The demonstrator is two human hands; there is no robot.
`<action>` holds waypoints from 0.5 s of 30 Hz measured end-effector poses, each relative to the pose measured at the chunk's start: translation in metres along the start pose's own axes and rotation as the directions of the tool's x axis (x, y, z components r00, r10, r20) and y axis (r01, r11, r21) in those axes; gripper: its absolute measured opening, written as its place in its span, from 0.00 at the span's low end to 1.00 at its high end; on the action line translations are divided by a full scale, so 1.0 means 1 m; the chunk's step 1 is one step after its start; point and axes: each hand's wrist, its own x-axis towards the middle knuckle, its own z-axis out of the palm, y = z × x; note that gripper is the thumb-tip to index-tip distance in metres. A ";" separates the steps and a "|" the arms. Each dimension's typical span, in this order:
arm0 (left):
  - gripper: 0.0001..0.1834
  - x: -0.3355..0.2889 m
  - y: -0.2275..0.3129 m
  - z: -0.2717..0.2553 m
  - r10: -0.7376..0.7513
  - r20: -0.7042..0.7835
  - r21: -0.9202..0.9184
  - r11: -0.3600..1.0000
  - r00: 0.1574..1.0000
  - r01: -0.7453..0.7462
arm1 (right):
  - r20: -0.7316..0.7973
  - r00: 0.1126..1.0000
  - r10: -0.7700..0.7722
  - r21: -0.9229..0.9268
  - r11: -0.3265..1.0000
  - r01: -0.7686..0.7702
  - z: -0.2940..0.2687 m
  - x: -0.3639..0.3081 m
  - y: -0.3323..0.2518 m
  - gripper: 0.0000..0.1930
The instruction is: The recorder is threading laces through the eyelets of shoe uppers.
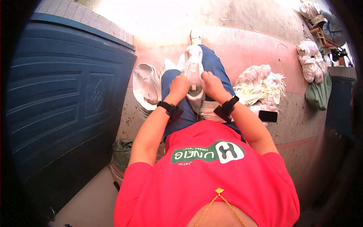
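Observation:
Between my knees a white shoe upper [194, 68] lies lengthwise, its toe end pointing away from me. My left hand [179, 87] is closed on the left edge of its near end. On the opposite edge, my right hand [213, 85] pinches with curled fingers. A greenish patch shows inside the upper near my hands. Left of my leg stands a stack of nested white shoe uppers [140, 85]. Beside my right leg is a heap of white uppers [261, 85] with pale, fringe-like strands. The fingertips are partly hidden.
A black phone [267, 116] lies by the heap on the right. The dark blue panelled door [68, 79] closes off the left side. Farther right are a bundle of white uppers [311, 60] and a green sack [318, 92]. Green cloth [121, 153] lies behind my left side.

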 end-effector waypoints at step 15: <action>0.10 -0.099 0.089 -0.182 0.720 -0.051 -0.507 0.579 0.692 -0.639 | 0.197 0.979 0.058 0.168 0.982 -0.092 -0.101 -0.094 0.037 0.06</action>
